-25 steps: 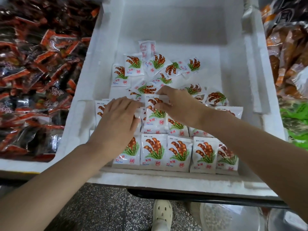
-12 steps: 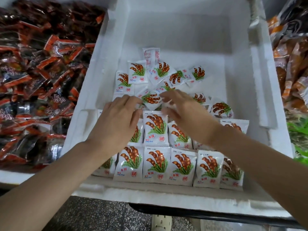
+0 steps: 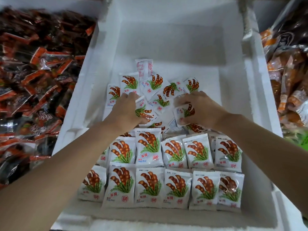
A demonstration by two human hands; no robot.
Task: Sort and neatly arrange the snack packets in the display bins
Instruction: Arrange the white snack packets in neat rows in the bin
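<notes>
While a second ago your hands worked the second row, both have now reached up into the loose heap (image 3: pixel 155 90) at mid-bin.

Left hand (image 3: pixel 125 110): fingers curled round a packet (image 3: pixel 144 112), thumb beneath it. One packet or two is too blurred to tell.

Right hand (image 3: pixel 200 109): fingers hooked over a second packet (image 3: pixel 184 112), thumb pinching its lower edge.

Reading: the two rows (image 3: pixel 175 185) at the near edge look settled, upright and overlapping. You are probably drawing stock for a third.

Packets: glossy white film, puffy pillow shape, crimped ends, likely slippery. The heap lies jumbled, some turned, one back-side up.

Bin (image 3: pixel 90 97): matte white foam, thick walls, grainy, rim dented.
</notes>
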